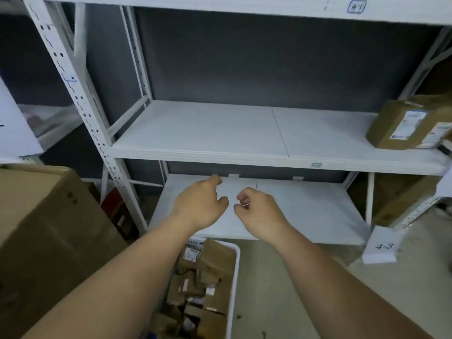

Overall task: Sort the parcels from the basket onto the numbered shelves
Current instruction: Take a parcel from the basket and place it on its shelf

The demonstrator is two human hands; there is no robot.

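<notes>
Nearest me, at 6 o'clock, the white basket [233,285] sits on the floor, still packed with brown parcels [210,270]. A big carton [49,228] stands at 8 o'clock. Both my arms reach out over the basket toward the bottom shelf [305,211]. My left hand [199,204] hangs with fingers loosely curled, its grip apart and empty. My right hand [259,207] is just beside it, at its 3 o'clock, fingers curled in; something thin and pale shows at the fingertips, but I cannot tell whether that grip is clamped on anything. A paper tag [381,245] marked 4-3 hangs at 4 o'clock. Farther off, the middle shelf [208,133] carries a labelled box [401,126] at 2 o'clock. At 1 o'clock, the top shelf [244,7] bears a blue handwritten label [356,6].
</notes>
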